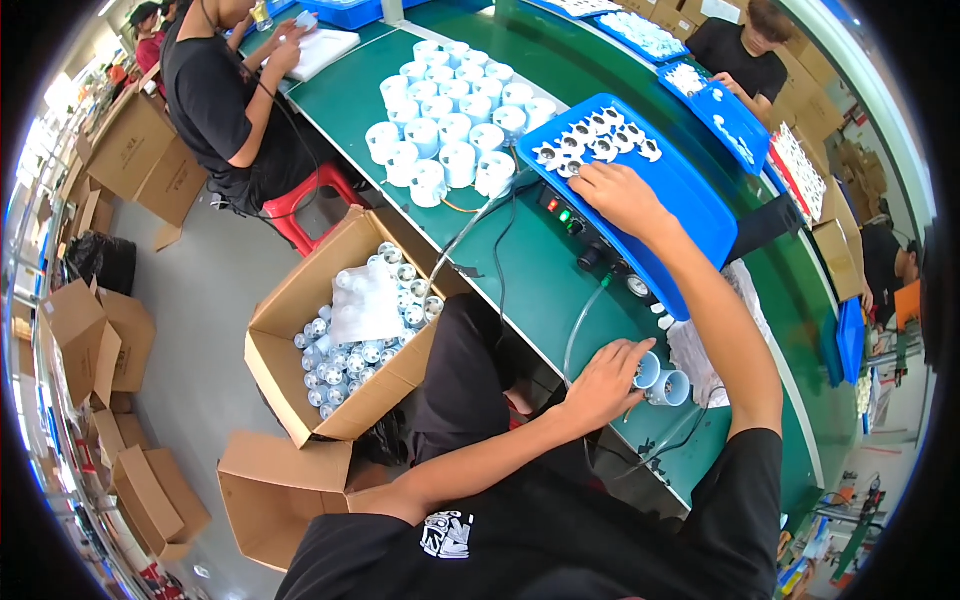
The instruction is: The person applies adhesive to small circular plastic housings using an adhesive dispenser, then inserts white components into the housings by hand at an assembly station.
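Note:
My left hand (600,388) curls its fingers around the side of a light-blue cup (648,372), which lies with its open end showing. A second light-blue cup (671,388) sits right beside it on the green bench. My right hand (618,198) reaches up to the large blue tray (690,215). Its fingertips pinch a small white part with a dark round centre (572,168), partly hidden by the fingers. Several more such white parts (610,128) stand in rows at the tray's far end.
Many white-and-blue cups (455,130) stand on the green bench (500,262). Under the tray is a control box with knobs (590,258); a clear hose (572,335) runs nearby. A carton (270,345) of cups stands at left. Co-workers sit at far left and far right.

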Demonstrator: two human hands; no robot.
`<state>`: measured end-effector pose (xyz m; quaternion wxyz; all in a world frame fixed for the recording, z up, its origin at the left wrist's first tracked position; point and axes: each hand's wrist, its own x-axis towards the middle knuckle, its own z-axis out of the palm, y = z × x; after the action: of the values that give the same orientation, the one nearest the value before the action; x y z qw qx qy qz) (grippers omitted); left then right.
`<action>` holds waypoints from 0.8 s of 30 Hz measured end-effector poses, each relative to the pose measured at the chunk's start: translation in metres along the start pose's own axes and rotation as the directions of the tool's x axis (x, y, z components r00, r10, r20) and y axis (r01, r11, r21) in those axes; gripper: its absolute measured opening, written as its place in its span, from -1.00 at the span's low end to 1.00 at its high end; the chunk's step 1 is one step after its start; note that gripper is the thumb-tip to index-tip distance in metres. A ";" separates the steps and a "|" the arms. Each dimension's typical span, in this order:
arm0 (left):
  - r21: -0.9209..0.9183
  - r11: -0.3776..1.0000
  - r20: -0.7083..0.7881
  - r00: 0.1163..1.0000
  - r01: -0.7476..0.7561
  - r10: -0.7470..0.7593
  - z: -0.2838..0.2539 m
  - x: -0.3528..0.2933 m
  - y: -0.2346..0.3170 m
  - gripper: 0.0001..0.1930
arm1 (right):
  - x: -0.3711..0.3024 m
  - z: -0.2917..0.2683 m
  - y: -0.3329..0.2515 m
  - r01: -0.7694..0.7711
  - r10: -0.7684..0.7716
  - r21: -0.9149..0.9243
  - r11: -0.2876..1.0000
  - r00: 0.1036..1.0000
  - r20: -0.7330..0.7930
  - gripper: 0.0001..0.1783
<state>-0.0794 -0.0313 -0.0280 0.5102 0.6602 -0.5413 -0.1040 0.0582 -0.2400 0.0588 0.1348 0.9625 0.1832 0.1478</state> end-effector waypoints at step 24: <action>-0.096 0.990 -0.022 0.994 0.104 -0.107 0.004 0.002 0.001 -0.28 | -0.071 -0.048 -0.011 0.107 -0.153 -0.217 0.970 0.967 -0.206 -0.87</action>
<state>-0.0821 -0.0350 -0.0281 0.5421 0.6643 -0.4931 -0.1473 -0.0245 -0.2479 0.0831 0.2211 0.9069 0.2439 0.2630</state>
